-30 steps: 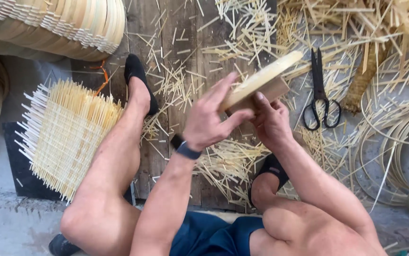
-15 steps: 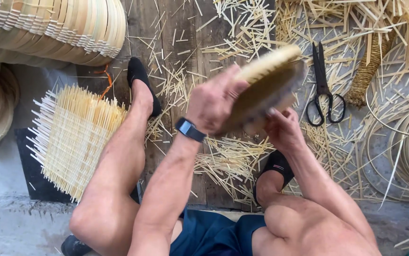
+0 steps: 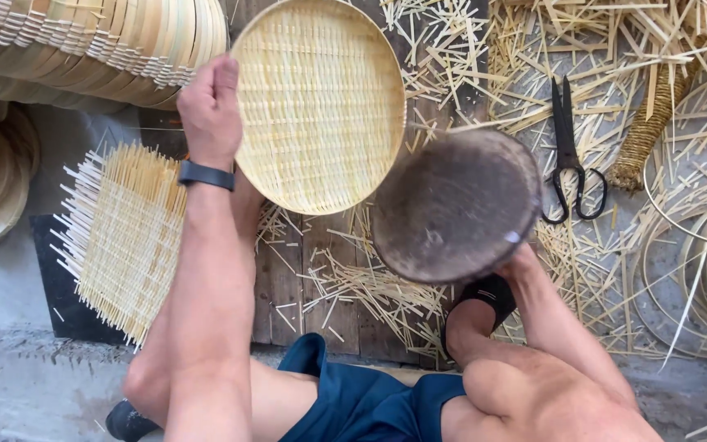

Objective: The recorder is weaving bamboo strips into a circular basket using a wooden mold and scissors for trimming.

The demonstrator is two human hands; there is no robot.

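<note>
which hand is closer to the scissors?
Right. The right hand holds the dark round block just left of the scissors; the left hand grips the woven tray, farther away.

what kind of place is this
Most likely a bamboo basket-weaving workshop, worked on the floor. The left hand holds a round woven tray, finished trays are stacked at upper left, and split strips and scissors litter the ground.

Woven tray (image 3: 318,106) left of round block (image 3: 456,206); scissors (image 3: 570,155) right.
</note>
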